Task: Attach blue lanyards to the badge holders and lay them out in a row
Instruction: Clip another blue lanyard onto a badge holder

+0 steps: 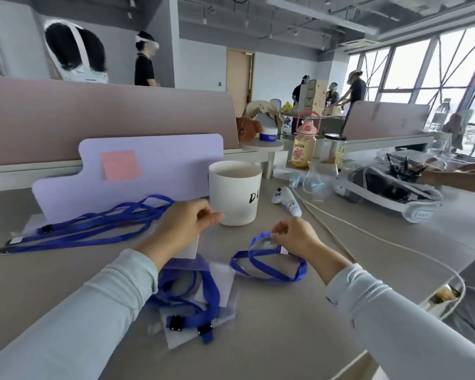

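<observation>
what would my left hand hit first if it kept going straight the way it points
Likely the white cup, just ahead of the left hand; the thumb looks close to it, but depth is unclear.

cup (235,196) 12 o'clock | loose lanyards (99,223) 10 o'clock | badge holders (222,281) 6 o'clock, seemingly stacked | controller (287,201) 1 o'clock

Long pale grey-blue fabric sleeves (74,311) — snug, faintly creased — cover both arms. The left hand (181,223) and right hand (296,237) are bare.
</observation>
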A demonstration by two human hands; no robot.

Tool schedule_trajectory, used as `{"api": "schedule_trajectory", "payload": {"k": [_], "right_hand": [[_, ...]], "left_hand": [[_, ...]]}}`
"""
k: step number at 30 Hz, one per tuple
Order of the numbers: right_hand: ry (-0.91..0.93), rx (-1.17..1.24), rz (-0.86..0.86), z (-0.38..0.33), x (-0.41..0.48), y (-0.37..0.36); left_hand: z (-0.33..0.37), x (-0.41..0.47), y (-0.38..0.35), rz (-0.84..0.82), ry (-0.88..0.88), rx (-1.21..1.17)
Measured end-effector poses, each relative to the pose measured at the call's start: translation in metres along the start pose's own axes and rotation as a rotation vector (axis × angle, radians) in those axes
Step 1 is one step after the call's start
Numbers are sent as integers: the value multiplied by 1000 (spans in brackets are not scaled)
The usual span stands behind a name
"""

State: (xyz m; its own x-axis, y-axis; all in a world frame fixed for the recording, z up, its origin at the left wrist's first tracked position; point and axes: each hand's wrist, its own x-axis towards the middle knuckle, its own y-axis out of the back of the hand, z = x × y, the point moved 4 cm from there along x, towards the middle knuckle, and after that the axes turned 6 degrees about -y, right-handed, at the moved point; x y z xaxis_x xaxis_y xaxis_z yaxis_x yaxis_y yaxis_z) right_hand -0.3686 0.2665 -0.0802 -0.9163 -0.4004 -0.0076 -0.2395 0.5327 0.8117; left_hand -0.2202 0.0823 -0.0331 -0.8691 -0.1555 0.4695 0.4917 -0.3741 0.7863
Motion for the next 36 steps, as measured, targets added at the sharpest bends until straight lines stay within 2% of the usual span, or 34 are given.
{"api": "schedule_trajectory", "payload": {"k": [5,15,23,28,36], "right_hand": [[219,99,51,-68,-8,-17],[521,102,-214,-221,-34,-114],[671,74,-339,-305,-55,-183],[710,35,-423,-345,-64,-238],[843,-123,-410,-392,-76,-300]], "left_hand": [[-46,-30,49,270,155,-75],[-138,-128,133,533,383,98],[-181,-185,181,531,507,310],[-205,-213,214,538,565,521],[-236,-235,228,583,685,497]]}}
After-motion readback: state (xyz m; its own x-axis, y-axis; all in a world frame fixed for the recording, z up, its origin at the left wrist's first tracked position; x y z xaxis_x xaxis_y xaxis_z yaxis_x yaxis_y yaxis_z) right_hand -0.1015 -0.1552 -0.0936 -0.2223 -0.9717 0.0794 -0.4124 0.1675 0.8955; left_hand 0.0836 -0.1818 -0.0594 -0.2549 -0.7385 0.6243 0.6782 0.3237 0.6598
